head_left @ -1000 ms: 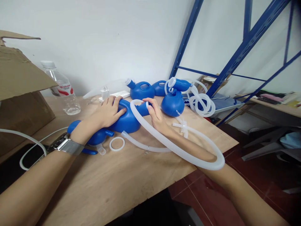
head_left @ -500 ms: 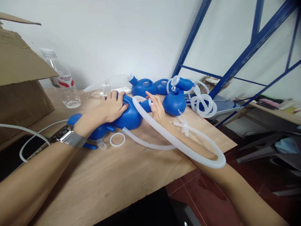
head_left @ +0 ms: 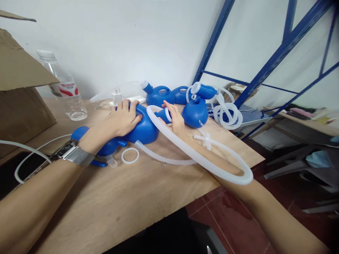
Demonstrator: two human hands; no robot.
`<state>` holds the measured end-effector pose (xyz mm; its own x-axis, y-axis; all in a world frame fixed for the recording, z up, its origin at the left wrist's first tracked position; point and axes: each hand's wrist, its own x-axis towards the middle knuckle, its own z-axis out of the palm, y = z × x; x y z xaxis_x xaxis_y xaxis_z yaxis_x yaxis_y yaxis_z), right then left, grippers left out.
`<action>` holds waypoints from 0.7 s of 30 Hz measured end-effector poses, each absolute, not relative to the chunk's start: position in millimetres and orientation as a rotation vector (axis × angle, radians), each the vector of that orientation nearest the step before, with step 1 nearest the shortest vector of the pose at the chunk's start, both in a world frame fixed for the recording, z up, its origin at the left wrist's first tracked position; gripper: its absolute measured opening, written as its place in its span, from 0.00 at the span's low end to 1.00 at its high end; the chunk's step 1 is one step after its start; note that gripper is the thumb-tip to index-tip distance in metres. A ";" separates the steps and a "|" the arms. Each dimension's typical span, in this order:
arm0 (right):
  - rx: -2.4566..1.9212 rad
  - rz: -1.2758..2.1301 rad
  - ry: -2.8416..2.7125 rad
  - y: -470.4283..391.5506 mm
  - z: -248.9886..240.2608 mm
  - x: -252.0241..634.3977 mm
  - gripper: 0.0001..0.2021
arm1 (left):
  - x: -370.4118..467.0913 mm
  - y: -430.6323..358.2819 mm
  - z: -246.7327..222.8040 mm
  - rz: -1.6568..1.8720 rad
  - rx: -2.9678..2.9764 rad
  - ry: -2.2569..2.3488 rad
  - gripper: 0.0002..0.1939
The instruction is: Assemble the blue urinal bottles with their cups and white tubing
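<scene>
A blue plastic urinal bottle [head_left: 145,128] lies on its side on the table, its neck pointing right. My left hand [head_left: 122,118] is wrapped over its top by the handle, holding it. At the mouth, my right hand [head_left: 176,120] has its fingers stretched out, the palm turned to the white ring [head_left: 168,114] on the neck; whether it touches is unclear. A translucent corrugated hose [head_left: 185,150] loops in front of the neck and across my right forearm; its upper end is hidden. Below lie a loose white ring [head_left: 130,155] and a thinner tube [head_left: 159,157].
Another blue part [head_left: 107,147] lies under my left wrist. Behind stand several blue bottles [head_left: 159,96], one [head_left: 195,113] with coiled tubing [head_left: 229,114]. A water bottle [head_left: 66,93] and cardboard box [head_left: 23,106] are at left, a blue metal frame [head_left: 265,74] at right.
The view has shifted slightly. My right hand has eased a little off the bottle's mouth, with more of the white ring showing. My left hand stays on the bottle.
</scene>
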<state>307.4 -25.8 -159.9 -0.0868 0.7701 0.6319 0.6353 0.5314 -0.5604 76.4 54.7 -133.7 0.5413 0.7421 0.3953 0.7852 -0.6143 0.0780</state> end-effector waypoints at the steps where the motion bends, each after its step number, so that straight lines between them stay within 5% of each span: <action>1: -1.177 0.133 -1.773 -24.3 -160.4 307.5 0.33 | 76.5 53.8 -133.2 -0.607 -2.661 -1.332 0.36; 12: -1.145 -0.071 -1.781 -23.3 -154.8 307.3 0.32 | 70.4 48.9 -129.5 -0.618 -2.673 -1.258 0.38; 21: -1.253 -0.268 -1.759 -24.5 -157.5 311.5 0.36 | 23.7 69.7 -81.2 -0.107 -2.889 -1.449 0.54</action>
